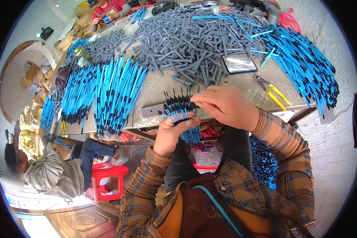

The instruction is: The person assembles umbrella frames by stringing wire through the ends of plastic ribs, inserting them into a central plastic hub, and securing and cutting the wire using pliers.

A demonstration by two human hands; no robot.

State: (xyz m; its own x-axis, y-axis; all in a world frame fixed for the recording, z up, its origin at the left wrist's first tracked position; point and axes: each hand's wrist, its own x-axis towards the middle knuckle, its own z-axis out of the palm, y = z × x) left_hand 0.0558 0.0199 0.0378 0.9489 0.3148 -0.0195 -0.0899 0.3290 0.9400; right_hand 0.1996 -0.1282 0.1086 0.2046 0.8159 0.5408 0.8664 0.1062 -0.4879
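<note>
My left hand (167, 135) is closed round a bundle of thin blue sticks with black ends (190, 135), in front of my lap at the table's near edge. The black tips fan out above my fingers and point away from me. Over the right side of those tips, my right hand (228, 106) is closed in a pinch. Whatever its fingertips grip is too small and partly hidden to name. Behind the bundle, a metal bar (150, 110) lies along the table edge, partly covered by the tips and my hands.
Grey plastic parts (178, 39) are heaped across the table (158, 85). Blue sticks lie in piles at left (117, 91) and right (305, 59). Yellow-handled pliers (274, 93) and a black-rimmed tray (239, 64) sit nearby. One person (55, 170) sits left near a red stool (109, 174); another (109, 12) works far off.
</note>
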